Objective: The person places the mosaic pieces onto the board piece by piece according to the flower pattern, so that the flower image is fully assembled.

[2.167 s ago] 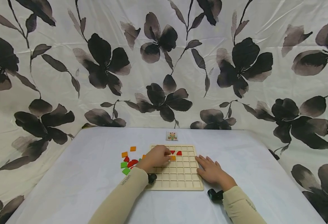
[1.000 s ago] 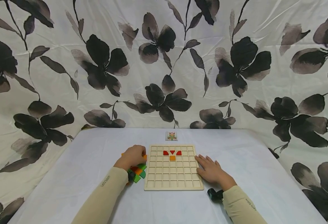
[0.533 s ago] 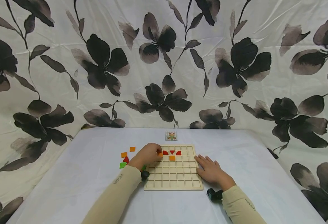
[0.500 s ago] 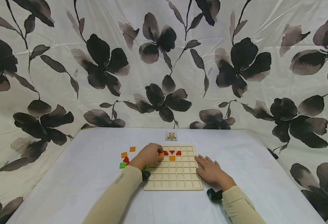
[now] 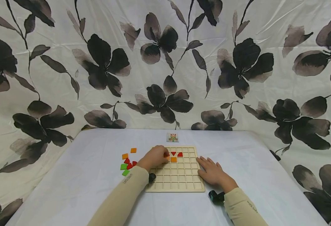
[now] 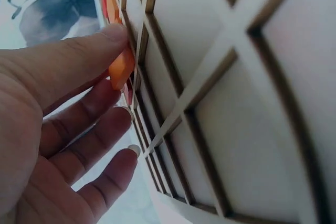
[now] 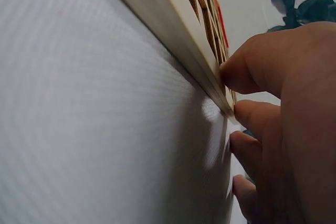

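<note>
My left hand (image 5: 155,158) is over the left part of the wooden grid board (image 5: 179,179), just left of the tiles set in it. Thumb and index finger pinch an orange square tile (image 6: 122,67) at the grid, as the left wrist view shows. The other fingers stay loose. In the board's upper rows lie a red triangle (image 5: 173,153), a red quarter-round tile (image 5: 180,154) and another orange square (image 5: 173,159). My right hand (image 5: 214,172) rests at the board's right edge with fingers spread, and its thumb (image 7: 247,69) touches the rim.
Left of the board lie several loose tiles, among them orange squares (image 5: 133,150), green squares (image 5: 124,166) and red pieces (image 5: 127,160). My left forearm partly covers this group. A small pattern card (image 5: 172,137) lies behind the board on the white tabletop (image 5: 97,150).
My left hand set a red tile in the upper row, went back to the loose tiles and carried an orange square rightward over the board. My right hand has stayed at the board's edge.
</note>
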Motion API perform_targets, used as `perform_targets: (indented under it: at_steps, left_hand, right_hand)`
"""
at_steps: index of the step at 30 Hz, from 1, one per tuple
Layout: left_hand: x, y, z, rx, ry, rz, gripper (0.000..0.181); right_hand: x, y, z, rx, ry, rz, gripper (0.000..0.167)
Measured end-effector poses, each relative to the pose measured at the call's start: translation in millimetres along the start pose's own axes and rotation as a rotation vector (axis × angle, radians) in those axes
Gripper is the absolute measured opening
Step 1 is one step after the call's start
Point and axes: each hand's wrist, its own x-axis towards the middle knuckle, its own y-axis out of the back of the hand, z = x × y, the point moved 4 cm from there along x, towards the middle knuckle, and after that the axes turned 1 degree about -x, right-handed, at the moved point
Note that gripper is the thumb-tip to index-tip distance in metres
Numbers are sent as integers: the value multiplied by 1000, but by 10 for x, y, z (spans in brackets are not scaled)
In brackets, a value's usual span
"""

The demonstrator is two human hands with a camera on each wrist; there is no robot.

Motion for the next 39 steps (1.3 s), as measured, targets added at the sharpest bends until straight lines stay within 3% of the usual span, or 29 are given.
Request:
perform_targets:
  at_steps: [6,12,16,18,22,29,34,39]
  left_hand:
    - [5,-19,15,-25,-23,-12,16]
    - [-22,-17,80,96,-108,-19,6]
    - [-51,-1,57,130,-120,-16,9]
    - [-95,28,-8,81,-78,-13,10]
    - [-216,148,-245,-14,63,10,20]
    - [-393,450,-822,43,235,85,27]
    - [-550,572,-1145,39,340,36,28]
    - [-639,593,-1343,0,368,-14,29]
  right_hand:
    - [0,-1,2,2,3,5,55]
    - [14,-4,8,-2,6,8,55]
    - [20,-5,14,2,-4,3,55]
    - [22,-9,18,8,-9,-2,56]
    - [26,-19,22,5,-11,-9,56]
    - [22,-6,21,7,-1,6,56]
    - [21,-19,30,8,-7,3,56]
    - [21,-19,27,5,-5,5,56]
